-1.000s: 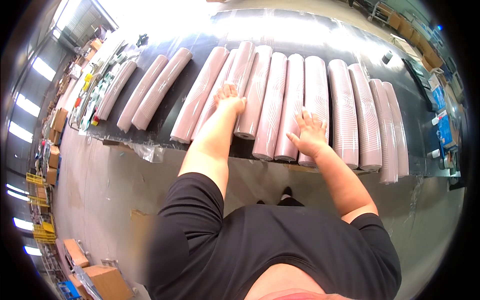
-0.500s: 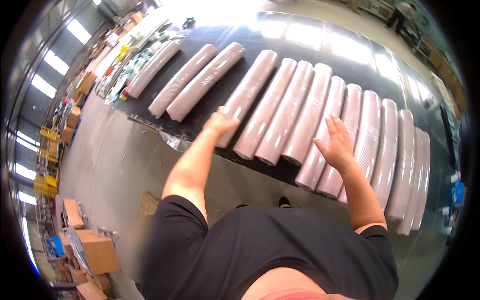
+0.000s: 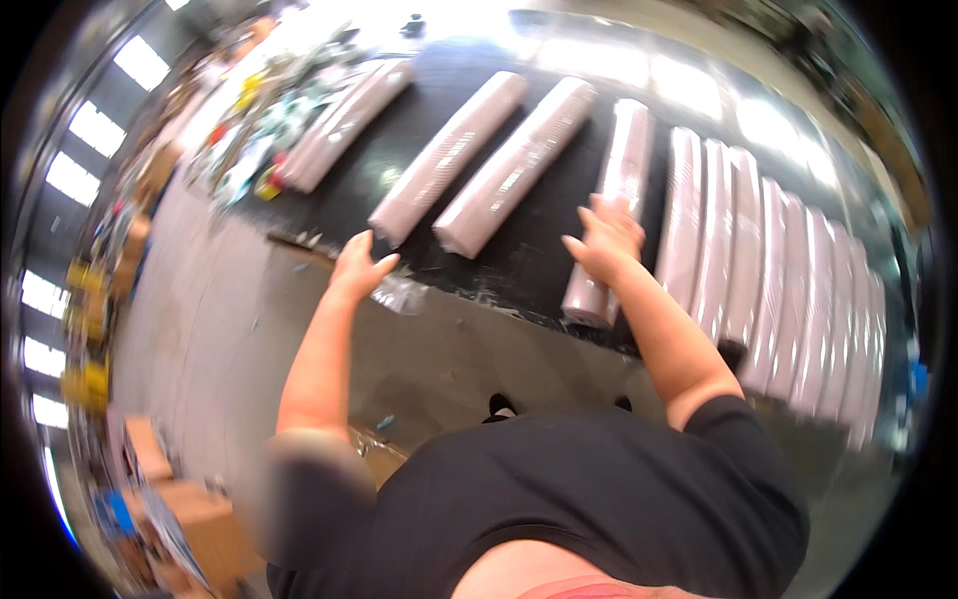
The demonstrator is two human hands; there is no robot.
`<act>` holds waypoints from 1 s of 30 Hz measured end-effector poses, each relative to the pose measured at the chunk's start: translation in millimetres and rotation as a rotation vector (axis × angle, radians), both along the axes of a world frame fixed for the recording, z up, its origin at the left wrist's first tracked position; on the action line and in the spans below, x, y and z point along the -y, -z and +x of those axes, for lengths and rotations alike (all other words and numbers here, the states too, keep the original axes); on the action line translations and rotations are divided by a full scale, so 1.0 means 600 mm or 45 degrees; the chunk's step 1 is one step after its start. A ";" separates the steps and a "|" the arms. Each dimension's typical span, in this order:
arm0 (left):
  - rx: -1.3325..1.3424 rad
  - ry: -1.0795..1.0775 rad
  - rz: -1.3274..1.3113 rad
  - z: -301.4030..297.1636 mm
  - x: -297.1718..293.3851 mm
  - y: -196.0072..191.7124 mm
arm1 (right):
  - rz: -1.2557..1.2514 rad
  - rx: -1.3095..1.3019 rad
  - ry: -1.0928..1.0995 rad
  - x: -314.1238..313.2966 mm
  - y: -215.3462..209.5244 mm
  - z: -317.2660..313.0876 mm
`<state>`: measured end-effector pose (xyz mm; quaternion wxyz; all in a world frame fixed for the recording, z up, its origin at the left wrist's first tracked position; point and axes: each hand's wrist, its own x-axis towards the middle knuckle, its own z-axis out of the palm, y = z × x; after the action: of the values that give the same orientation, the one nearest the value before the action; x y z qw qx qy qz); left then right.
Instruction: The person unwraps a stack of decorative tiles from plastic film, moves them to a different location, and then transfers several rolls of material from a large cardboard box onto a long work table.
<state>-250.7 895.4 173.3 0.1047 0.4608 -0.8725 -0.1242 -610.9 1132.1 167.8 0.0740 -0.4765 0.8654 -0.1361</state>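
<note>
Pinkish-mauve rolls in shiny clear film lie across a dark table (image 3: 534, 270). My left hand (image 3: 354, 272) is by the near end of one roll (image 3: 449, 160), thumb and fingers apart with nothing in them; whether it touches the roll I cannot tell. Just right of that roll lies a second roll (image 3: 519, 165). My right hand (image 3: 609, 242) rests over a separate roll (image 3: 629, 150), its fingers spread and not wrapped around it. Further right, several more rolls (image 3: 778, 290) lie side by side in a row.
Beyond another roll (image 3: 344, 130) at the far left is a blurred heap of mixed items (image 3: 259, 140). Crumpled clear film (image 3: 399, 296) hangs at the table's near edge. Cardboard boxes (image 3: 205, 524) stand at lower left. A person (image 3: 803, 35) is in the far right background.
My left hand has left the separate roll and moved left to another roll's near end. My right hand has moved from the row onto that separate roll. The whole view has turned left.
</note>
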 end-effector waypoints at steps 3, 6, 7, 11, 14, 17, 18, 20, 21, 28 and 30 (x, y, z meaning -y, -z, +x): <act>-0.176 0.148 0.081 0.050 0.069 0.060 | -0.108 0.041 -0.034 0.100 0.019 0.060; -0.205 0.228 -0.042 0.030 0.104 0.065 | -0.553 0.138 -0.086 0.099 0.016 0.064; -0.206 0.251 -0.027 0.021 0.115 0.054 | -0.549 0.004 0.002 0.087 -0.003 0.065; -0.315 0.102 0.284 0.004 0.179 0.017 | -0.231 0.317 0.431 0.078 0.089 0.051; -0.394 0.236 0.968 0.007 0.215 -0.002 | -0.410 0.541 0.441 0.121 0.092 0.068; -0.217 0.397 1.330 -0.017 0.212 0.002 | -0.350 0.575 0.480 0.176 0.079 0.082; -0.179 0.453 1.474 -0.031 0.202 -0.003 | -0.367 0.473 0.460 0.194 0.095 0.083; 0.055 0.702 1.177 -0.048 0.193 -0.017 | -0.381 0.439 0.433 0.222 0.107 0.083; 0.132 0.774 1.122 -0.061 0.195 -0.043 | -0.368 0.490 0.440 0.227 0.085 0.076; 0.151 0.581 0.323 -0.020 0.484 -0.111 | 0.033 0.212 0.621 0.314 0.000 0.088; 0.140 0.232 -0.248 0.070 0.641 -0.063 | 0.192 0.104 0.649 0.348 -0.021 0.119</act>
<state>-209.0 511.0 211.4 0.0892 0.3733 -0.9231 -0.0226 -539.2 923.3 180.4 0.1075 -0.2305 0.9614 -0.1046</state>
